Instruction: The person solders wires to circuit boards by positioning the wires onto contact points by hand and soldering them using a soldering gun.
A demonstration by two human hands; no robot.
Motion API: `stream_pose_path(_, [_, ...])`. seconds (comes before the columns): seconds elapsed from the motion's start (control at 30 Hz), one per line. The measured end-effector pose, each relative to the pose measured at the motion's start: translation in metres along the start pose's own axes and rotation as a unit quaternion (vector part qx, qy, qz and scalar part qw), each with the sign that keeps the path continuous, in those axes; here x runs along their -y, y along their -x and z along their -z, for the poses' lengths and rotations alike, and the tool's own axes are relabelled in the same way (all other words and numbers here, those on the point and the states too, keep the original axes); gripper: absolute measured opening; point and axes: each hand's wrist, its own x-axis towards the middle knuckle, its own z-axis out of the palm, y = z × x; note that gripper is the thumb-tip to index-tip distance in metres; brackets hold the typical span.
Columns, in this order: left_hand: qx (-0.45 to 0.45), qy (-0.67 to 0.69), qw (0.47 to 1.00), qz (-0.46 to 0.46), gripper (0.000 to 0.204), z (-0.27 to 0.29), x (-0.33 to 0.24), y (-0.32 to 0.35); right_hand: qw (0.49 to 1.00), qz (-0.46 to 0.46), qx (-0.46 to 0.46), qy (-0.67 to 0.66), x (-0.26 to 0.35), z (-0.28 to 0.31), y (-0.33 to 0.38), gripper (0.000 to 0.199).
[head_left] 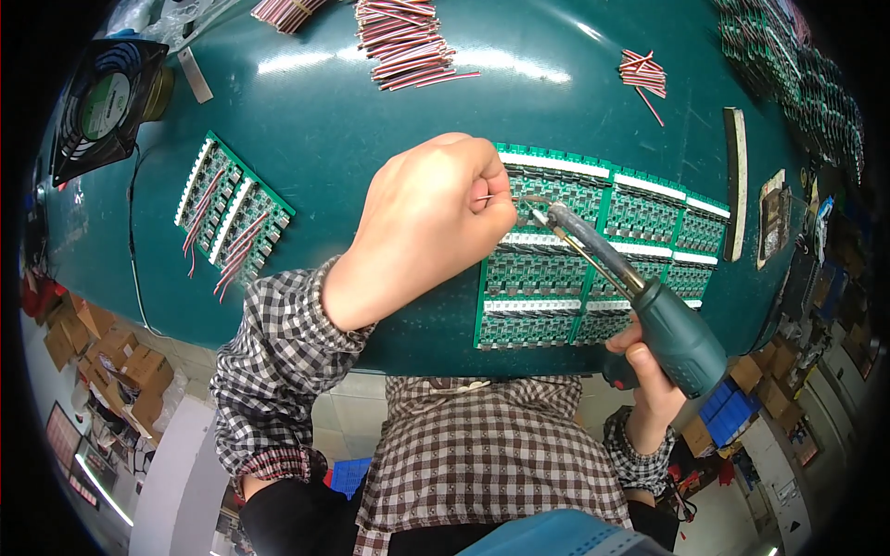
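Note:
My left hand [431,213] is closed in a pinch on a thin wire, whose end points at the tip of the tool on the right. My right hand [656,378] grips a green-handled soldering gun [681,338] from below, its metal barrel slanting up and left. A thin brass tube runs along the barrel. The soldering tip meets the upper part of a group of green circuit boards [533,275] with white connector strips, laid side by side. My fingers partly cover the boards' upper left corner. Whether the wire touches a board, I cannot tell.
Left, another circuit board panel [232,213] carries red-and-white wires. A black fan [107,107] stands beyond it. Wire bundles [403,42] and a small wire pile [642,74] lie at the back. Boards are stacked [788,74] far right, near a pale strip [734,185].

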Motion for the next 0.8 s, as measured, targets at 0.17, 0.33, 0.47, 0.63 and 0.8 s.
stream_pose_path(0.17, [0.002,-0.005,1.0,0.0,0.005,0.0002,-0.0006,-0.0005,1.0,-0.01,0.002,0.001,0.0,0.0003,0.0001,0.029])
stream_pose_path(0.33, [0.001,-0.002,1.0,-0.003,0.006,-0.0008,0.0,-0.0006,1.0,0.002,0.009,0.002,-0.0007,-0.0004,-0.0011,0.03])
stream_pose_path(0.47, [0.001,-0.006,1.0,-0.004,0.006,-0.0005,-0.0001,-0.0002,1.0,0.003,0.003,0.007,-0.001,-0.0008,-0.001,0.031])
stream_pose_path(0.63, [0.003,-0.006,1.0,0.001,0.005,-0.0008,-0.0001,0.0004,1.0,-0.001,-0.002,0.008,-0.0007,-0.0016,-0.0006,0.032])
stream_pose_path(0.8, [0.001,-0.007,1.0,-0.004,0.005,0.0002,-0.0008,-0.0006,1.0,-0.004,-0.004,0.01,-0.0003,-0.0011,-0.0005,0.033])
